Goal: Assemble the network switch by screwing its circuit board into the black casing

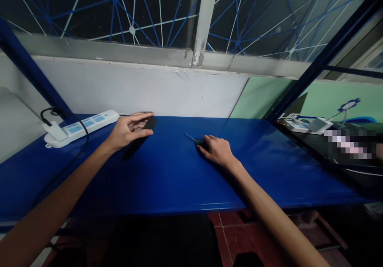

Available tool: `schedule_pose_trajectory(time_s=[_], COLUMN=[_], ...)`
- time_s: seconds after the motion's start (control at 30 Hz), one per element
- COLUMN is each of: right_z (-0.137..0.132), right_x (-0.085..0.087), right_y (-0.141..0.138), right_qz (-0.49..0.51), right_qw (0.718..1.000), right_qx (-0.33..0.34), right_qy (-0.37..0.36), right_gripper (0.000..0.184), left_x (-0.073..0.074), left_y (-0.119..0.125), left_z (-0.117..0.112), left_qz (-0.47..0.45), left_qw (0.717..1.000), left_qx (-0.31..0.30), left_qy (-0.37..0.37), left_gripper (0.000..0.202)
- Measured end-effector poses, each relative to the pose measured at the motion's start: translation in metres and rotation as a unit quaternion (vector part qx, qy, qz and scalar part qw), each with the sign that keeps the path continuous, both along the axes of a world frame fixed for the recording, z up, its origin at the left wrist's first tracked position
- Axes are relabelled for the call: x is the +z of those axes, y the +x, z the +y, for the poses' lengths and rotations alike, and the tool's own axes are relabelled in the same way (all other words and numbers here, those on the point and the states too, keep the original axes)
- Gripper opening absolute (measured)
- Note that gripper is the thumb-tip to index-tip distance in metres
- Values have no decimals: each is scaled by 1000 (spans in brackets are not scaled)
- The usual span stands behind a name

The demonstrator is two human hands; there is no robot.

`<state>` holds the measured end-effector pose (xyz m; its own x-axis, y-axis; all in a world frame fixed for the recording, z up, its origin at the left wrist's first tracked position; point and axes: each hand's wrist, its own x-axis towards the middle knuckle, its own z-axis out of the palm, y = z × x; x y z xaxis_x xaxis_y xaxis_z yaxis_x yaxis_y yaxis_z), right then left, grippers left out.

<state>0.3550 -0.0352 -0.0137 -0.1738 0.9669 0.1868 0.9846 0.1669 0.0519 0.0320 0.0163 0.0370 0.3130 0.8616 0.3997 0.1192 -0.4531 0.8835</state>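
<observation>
My left hand (125, 130) is at the left of the blue tabletop, fingers and thumb closed around a black flat object (149, 126). That object is dark and partly covered by the hand, so its kind is unclear. A dark strip, perhaps its shadow, stretches below it. On the right, my right hand (218, 149) rests on the table with its fingers curled over the handle of a screwdriver (190, 138). The thin metal shaft points up and left, and a bit of green shows at the handle. Between the hands lie several tiny dark bits (169, 142), too small to identify.
A white power strip (92, 120) with a plugged-in white adapter (56, 132) and a black cable (85, 139) occupies the left back. Blue posts (302, 87) frame the blue table (179, 179). Behind stands a white wall (143, 87); another black surface lies at right, near a blurred patch.
</observation>
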Motion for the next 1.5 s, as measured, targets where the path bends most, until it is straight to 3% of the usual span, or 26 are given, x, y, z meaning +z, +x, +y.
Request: schedule_pose_trajectory(time_s=[0.13, 0.23, 0.3, 0.4, 0.5, 0.67, 0.8, 0.9, 1.07, 1.27, 1.37, 1.43, 1.5], right_z=[-2, 1, 5, 12, 14, 11, 15, 17, 16, 15, 13, 12, 10], right_x=[4, 17, 28, 36, 31, 16, 16, 18, 21, 24, 29, 32, 33], right_y=[-3, -22, -45, -85, -112, -108, -93, -90, -88, -84, -82, -79, -75], right_qz=[25, 114, 219, 370, 466, 575, 576, 568, 577, 584, 546, 481, 389], right_qw=[998, 987, 973, 920, 865, 796, 805, 812, 802, 788, 820, 866, 905], right_qx=[0, 5, 33, 114, 151, 132, 101, 96, 114, 130, 137, 138, 141], right_qy=[62, 110, 67, -55, -109, -134, -101, -95, -105, -144, -99, -13, 95], right_gripper=[46, 50, 55, 57, 56, 54, 56, 56, 55, 49, 49, 46, 40], left_x=[8, 8, 4, -7, -16, -19, -22, -25, -27, -28, -26, -24, -21], left_y=[9, 20, 27, 36, 45, 58, 64, 63, 55, 51, 47, 42, 37], left_z=[2, 4, 4, -2, -12, -25, -28, -27, -22, -19, -15, -11, -7], left_qz=[-201, -297, -328, -334, -327, -327, -322, -315, -250, -211, -140, -69, -8], left_qw=[975, 940, 922, 911, 903, 894, 888, 895, 925, 939, 960, 965, 948], left_qx=[49, -3, -34, -25, -20, -60, -45, -30, -7, -13, -4, 10, -15], left_qy=[-83, -165, -205, -242, -276, -302, -326, -314, -285, -272, -243, -254, -317], left_gripper=[53, 60, 58, 61, 63, 53, 26, 27, 32, 38, 49, 63, 85])
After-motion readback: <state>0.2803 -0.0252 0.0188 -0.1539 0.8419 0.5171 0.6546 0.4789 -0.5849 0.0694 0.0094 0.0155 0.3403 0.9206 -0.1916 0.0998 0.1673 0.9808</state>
